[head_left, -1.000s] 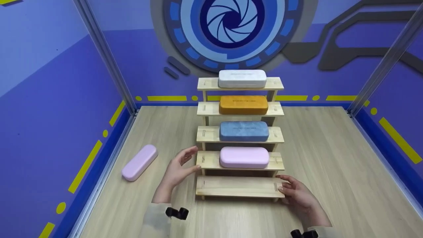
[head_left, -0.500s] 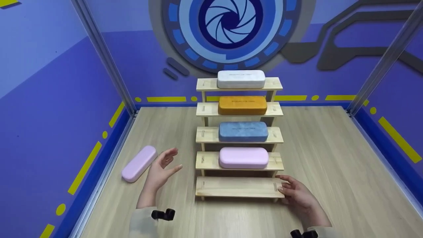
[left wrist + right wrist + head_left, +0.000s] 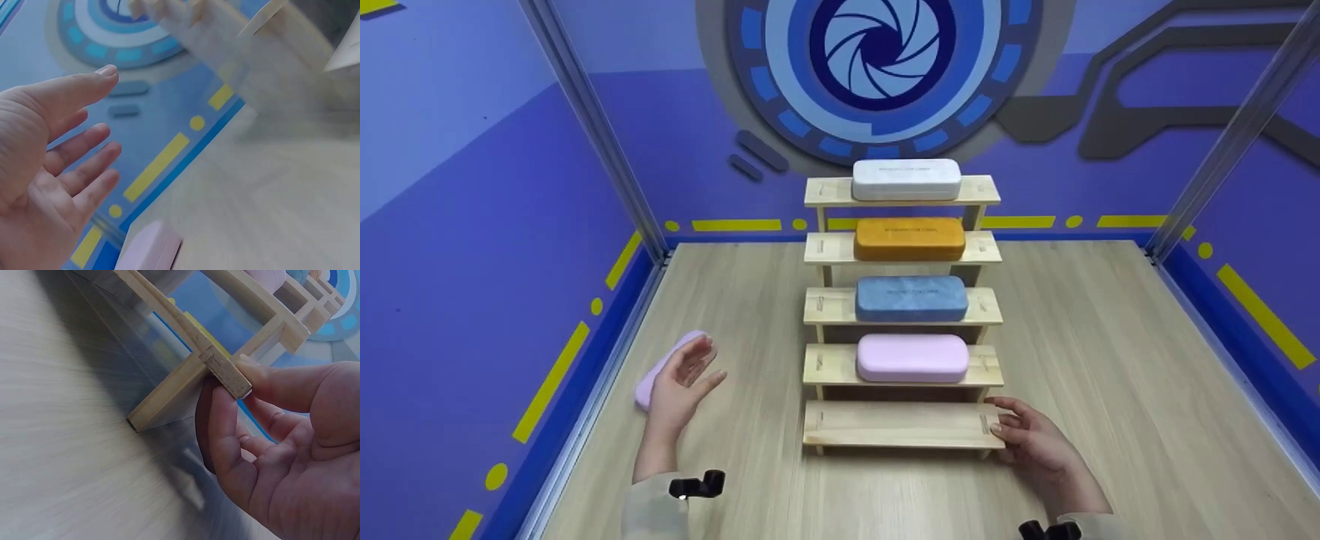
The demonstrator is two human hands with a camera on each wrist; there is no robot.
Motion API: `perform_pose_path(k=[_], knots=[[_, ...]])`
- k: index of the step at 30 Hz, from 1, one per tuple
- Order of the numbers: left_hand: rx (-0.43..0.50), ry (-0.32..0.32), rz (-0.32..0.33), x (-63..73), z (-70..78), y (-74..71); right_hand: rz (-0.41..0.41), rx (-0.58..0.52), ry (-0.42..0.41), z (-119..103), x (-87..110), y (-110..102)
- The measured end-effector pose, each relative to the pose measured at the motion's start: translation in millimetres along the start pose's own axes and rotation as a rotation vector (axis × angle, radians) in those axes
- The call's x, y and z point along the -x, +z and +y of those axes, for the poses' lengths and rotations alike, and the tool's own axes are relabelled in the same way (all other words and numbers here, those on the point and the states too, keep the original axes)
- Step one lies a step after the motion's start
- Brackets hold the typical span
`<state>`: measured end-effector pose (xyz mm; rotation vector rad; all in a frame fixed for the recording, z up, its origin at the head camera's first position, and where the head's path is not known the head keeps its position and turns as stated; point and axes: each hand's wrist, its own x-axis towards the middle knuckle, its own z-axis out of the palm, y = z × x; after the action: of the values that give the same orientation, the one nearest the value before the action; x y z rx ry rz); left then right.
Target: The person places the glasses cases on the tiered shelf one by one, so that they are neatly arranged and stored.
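My left hand [image 3: 679, 386] is over the loose lilac glasses case [image 3: 649, 384] on the table at the left, fingers relaxed and spread, nothing held. It hides much of that case in the head view; in the left wrist view the case [image 3: 151, 247] shows below the hand [image 3: 62, 163]. My right hand [image 3: 1039, 442] pinches the right end of the lowest shelf board of the wooden stepped rack [image 3: 900, 427], thumb on top and fingers beneath, as the right wrist view shows at the board's end [image 3: 225, 374]. A second lilac case [image 3: 913, 358] lies on the step above.
Higher up the rack sit a blue case [image 3: 911, 298], an orange case [image 3: 910, 238] and, at the top, a white case [image 3: 906, 180]. Blue walls [image 3: 495, 225] with metal corner posts enclose the wood-grain table [image 3: 1095, 337] at the left, back and right.
My left hand has moved left from beside the rack to over the loose lilac case. My right hand keeps its pinch on the lowest board. The cases have stayed put.
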<state>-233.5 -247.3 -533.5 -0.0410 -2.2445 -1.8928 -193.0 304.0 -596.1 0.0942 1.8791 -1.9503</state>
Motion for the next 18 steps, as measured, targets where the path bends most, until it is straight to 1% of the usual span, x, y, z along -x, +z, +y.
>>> perform_pose_path(k=[6, 9, 13, 18], knots=[[-0.077, -0.104, 0.078, 3.7, -2.4, -23.2, -0.042, -0.016, -0.026, 0.5, 0.5, -1.6], [-0.097, -0.149, 0.112, 4.2, -4.9, -32.9, -0.050, -0.015, -0.029, 0.9, 0.6, -2.0], [-0.113, -0.186, 0.172, 5.5, -9.2, -44.6, -0.044, -0.011, -0.026, 1.3, 0.8, -2.0], [-0.114, -0.216, 0.266, 8.7, -22.8, -55.4, -0.026, -0.008, -0.018, 0.1, 0.8, -0.8]])
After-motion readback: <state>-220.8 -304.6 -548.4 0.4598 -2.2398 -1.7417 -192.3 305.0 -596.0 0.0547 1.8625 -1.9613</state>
